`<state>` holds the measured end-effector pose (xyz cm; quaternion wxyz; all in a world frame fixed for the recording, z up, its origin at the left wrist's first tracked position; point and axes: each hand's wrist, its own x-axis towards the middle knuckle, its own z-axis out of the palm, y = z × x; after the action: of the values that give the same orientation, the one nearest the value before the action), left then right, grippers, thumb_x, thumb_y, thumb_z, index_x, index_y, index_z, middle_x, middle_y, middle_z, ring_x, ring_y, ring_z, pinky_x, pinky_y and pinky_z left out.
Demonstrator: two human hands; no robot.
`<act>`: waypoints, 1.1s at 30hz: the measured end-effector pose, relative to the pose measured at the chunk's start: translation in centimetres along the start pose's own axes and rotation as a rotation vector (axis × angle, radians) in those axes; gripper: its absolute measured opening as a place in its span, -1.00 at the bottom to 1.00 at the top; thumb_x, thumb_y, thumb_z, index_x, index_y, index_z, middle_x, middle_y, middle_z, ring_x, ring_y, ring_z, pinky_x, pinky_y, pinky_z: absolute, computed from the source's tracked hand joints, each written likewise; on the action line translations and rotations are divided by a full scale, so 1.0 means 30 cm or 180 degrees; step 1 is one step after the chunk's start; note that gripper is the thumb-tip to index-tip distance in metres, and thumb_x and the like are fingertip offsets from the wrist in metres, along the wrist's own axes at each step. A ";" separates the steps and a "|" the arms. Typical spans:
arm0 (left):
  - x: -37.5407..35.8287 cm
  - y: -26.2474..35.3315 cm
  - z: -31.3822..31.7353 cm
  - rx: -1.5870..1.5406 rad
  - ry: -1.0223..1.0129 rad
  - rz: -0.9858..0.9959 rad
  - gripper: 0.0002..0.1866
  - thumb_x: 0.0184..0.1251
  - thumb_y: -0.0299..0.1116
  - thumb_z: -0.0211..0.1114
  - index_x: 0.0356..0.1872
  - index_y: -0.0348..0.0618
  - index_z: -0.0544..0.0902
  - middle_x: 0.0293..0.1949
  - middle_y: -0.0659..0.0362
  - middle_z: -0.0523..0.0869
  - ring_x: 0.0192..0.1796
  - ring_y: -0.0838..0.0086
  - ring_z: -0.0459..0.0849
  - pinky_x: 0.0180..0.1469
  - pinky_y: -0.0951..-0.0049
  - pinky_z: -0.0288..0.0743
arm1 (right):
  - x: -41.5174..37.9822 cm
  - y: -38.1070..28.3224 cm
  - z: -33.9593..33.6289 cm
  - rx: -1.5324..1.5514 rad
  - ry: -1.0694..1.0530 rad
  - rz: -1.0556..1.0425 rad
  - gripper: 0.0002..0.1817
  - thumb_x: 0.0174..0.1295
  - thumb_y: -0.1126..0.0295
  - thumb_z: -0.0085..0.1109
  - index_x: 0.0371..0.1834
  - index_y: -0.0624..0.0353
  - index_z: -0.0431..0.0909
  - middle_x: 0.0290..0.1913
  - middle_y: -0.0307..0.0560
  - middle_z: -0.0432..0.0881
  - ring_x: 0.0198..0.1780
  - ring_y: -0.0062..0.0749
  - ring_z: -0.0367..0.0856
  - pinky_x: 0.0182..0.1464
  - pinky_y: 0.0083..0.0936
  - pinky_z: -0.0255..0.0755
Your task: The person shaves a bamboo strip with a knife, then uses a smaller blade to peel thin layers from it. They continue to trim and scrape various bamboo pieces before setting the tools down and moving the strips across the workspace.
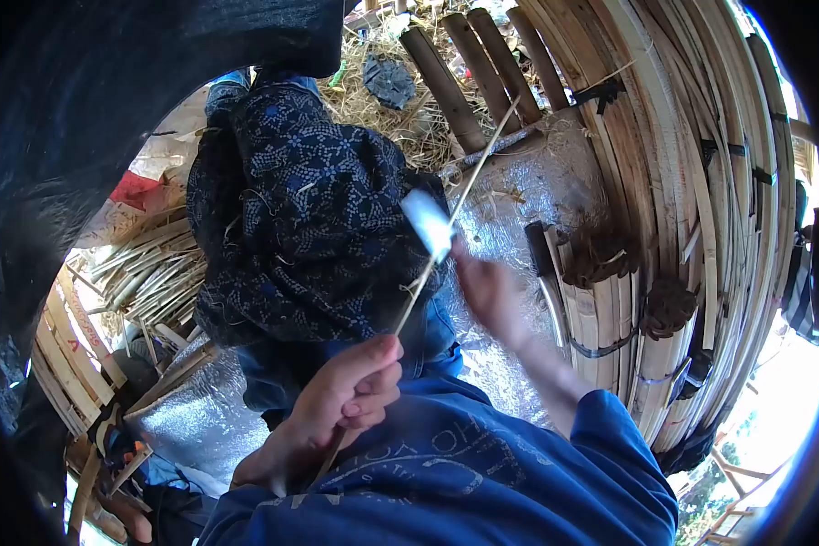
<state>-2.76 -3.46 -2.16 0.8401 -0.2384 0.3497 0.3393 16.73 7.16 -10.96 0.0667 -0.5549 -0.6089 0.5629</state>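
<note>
My left hand [359,393] is closed around a thin bamboo strip [471,187], low in front of my chest. The strip slants up and away to the right, its far end near the bamboo poles. My right hand [488,287], smeared by motion, grips a knife whose broad, bright blade [426,224] lies against the strip's middle. The handle is mostly hidden in the fingers. A thin shaving curls off the strip between blade and left hand. Below the strip, a dark blue patterned cloth [314,209] covers my lap and legs.
Bundles of split bamboo [651,182] line the right side, tied with dark bands. Several bamboo poles [446,86] stand ahead, with straw [350,96] on the ground. Thin sticks [150,268] are piled at left. Silvery foil sheeting [196,428] lies beneath. A dark sheet [55,164] hangs upper left.
</note>
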 end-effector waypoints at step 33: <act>0.042 -0.016 -0.074 -0.0422 -0.0524 -0.0181 -0.66 0.48 -0.03 -0.10 -0.39 -0.04 0.30 -0.70 0.41 0.18 -0.79 0.82 0.10 -0.84 0.84 -0.03 | -0.054 -0.007 0.112 0.0717 0.0413 0.0365 -0.46 0.43 0.01 -0.20 -0.59 0.21 0.40 -0.74 -0.30 0.28 -0.68 -0.67 0.21 -0.63 -0.55 0.04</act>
<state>-2.69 -4.69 -4.46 0.8576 -0.2745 0.2494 0.3562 14.85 3.95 -11.12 0.1354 -0.6130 -0.5036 0.5935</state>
